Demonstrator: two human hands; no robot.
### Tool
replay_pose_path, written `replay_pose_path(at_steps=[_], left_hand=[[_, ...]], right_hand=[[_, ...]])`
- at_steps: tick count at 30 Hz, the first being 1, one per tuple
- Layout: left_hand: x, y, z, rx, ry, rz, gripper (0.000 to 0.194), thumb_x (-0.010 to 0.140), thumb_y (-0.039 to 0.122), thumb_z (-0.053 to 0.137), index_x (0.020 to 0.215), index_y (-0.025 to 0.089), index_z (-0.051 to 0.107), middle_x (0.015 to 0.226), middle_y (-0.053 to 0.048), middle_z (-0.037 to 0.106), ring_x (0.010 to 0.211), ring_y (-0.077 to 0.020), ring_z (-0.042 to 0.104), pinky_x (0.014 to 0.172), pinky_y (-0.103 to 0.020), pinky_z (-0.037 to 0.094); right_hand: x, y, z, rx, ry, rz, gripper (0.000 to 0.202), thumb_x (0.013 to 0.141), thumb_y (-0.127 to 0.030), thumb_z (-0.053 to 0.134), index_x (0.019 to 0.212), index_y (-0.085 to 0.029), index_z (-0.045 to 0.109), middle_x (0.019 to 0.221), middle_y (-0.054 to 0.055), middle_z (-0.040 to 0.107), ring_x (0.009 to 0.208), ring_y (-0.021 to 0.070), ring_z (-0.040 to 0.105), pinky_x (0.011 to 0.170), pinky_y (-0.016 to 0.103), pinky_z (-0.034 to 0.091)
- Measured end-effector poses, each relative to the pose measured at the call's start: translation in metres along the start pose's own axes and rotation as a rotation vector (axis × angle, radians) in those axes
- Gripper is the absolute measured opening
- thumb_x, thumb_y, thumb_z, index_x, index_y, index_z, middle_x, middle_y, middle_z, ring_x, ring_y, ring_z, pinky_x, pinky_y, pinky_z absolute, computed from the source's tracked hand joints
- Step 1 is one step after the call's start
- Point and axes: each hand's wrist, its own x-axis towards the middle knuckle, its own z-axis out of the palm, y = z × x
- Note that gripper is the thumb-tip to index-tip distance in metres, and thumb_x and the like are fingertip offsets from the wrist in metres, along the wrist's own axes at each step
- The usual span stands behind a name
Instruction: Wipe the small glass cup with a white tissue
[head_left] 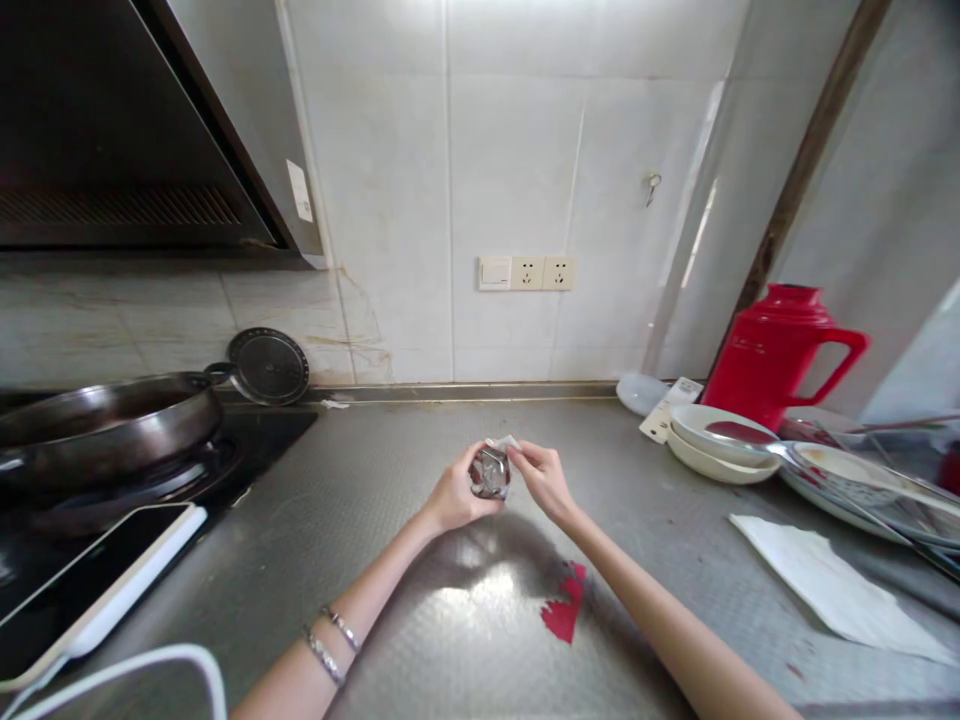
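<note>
My left hand is closed round a small, shiny silver-and-brown foil-wrapped thing, held above the middle of the metal counter. Its exact kind is too small to make out. At its upper right edge, a pale wrapper flap is pinched between the fingertips of my right hand. Below my hands, a torn red scrap with ragged edges lies on the counter.
At left, a steel pan sits on the black stove, with a white-cased phone and cable nearer. To the right stand a red thermos jug, stacked bowls and plates with utensils. A white paper napkin lies in front of them.
</note>
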Motion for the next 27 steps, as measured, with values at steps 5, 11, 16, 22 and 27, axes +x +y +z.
replay_pose_path(at_steps=[5,11,16,22,27], left_hand=[[0.002,0.001,-0.002,0.004,0.006,0.000,0.083,0.054,0.018,0.080,0.130,0.016,0.046,0.112,-0.008,0.064,0.086,-0.0184,0.059,0.079,-0.029,0.047],[0.002,0.004,0.000,-0.017,0.003,0.059,0.071,0.055,0.015,0.078,0.122,0.019,0.053,0.114,-0.006,0.063,0.087,-0.0177,0.058,0.078,-0.028,0.047],[0.000,0.004,0.002,-0.006,0.013,-0.001,0.079,0.055,0.017,0.079,0.128,0.018,0.049,0.109,-0.006,0.065,0.083,-0.0169,0.058,0.076,-0.028,0.047],[0.002,-0.002,0.002,-0.020,0.034,0.008,0.073,0.055,0.015,0.078,0.123,0.017,0.051,0.111,-0.007,0.064,0.087,-0.0182,0.060,0.080,-0.029,0.048],[0.003,-0.003,0.003,-0.073,0.059,0.009,0.074,0.052,0.015,0.079,0.122,0.018,0.053,0.111,-0.007,0.064,0.095,-0.0214,0.060,0.086,-0.032,0.048]], right_hand=[[-0.003,-0.002,0.003,-0.009,0.031,0.027,0.040,0.091,-0.045,0.048,0.078,-0.016,0.072,0.070,0.002,0.070,0.068,0.0199,0.066,0.062,0.028,0.053],[-0.007,-0.011,-0.003,-0.101,-0.121,-0.404,0.034,0.093,-0.022,0.043,0.119,-0.027,0.063,0.117,0.005,0.068,0.113,0.0215,0.062,0.106,0.047,0.042],[-0.003,-0.005,-0.001,-0.087,-0.044,-0.226,0.028,0.094,-0.027,0.045,0.106,-0.025,0.070,0.105,0.003,0.073,0.104,0.0237,0.067,0.102,0.045,0.047],[-0.005,-0.011,-0.002,-0.193,-0.108,-0.370,0.033,0.093,-0.018,0.042,0.117,-0.025,0.064,0.114,0.006,0.070,0.110,0.0223,0.064,0.104,0.047,0.045],[-0.007,-0.014,-0.003,-0.233,-0.207,-0.536,0.038,0.092,-0.016,0.041,0.126,-0.024,0.058,0.123,0.008,0.065,0.119,0.0218,0.058,0.107,0.049,0.041]])
